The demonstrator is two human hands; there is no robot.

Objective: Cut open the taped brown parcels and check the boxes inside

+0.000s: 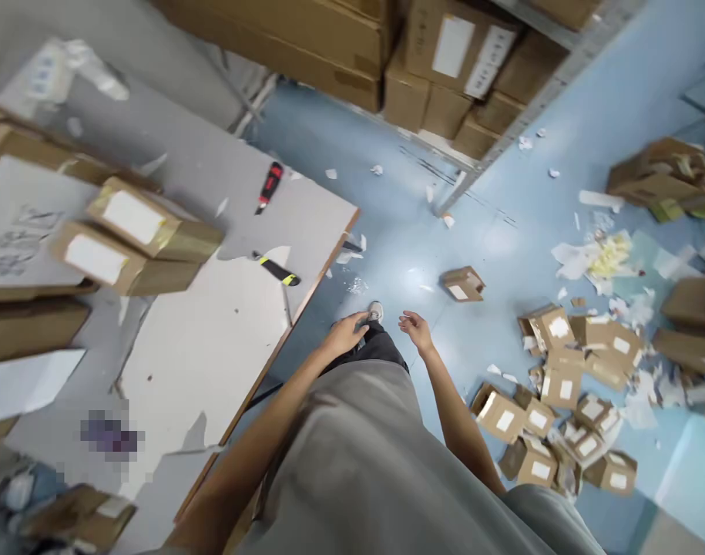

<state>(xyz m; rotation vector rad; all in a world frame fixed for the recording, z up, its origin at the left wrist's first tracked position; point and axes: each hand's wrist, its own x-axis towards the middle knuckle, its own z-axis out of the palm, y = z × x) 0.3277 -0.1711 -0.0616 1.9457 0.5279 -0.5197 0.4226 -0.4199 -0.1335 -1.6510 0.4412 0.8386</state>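
Note:
My left hand [346, 334] hangs in front of my body with its fingers apart and nothing in them, a little to the right of the table's edge. My right hand [415, 330] is also free, its fingers loosely curled and apart, above the blue floor. Nearest to the left hand on the table [213, 347] lies a black and yellow utility knife [276, 270]. Farther back is a red and black utility knife [270, 187]. Two small cardboard boxes [156, 220] with white labels sit side by side on the table's left part.
Shelving with a metal upright [537, 104] holds large cartons [306, 38] at the top. Several small labelled boxes [563, 378] lie heaped on the floor at right, among torn paper. One single box [464, 284] rests ahead of my right hand. A pixelated patch covers something on the table.

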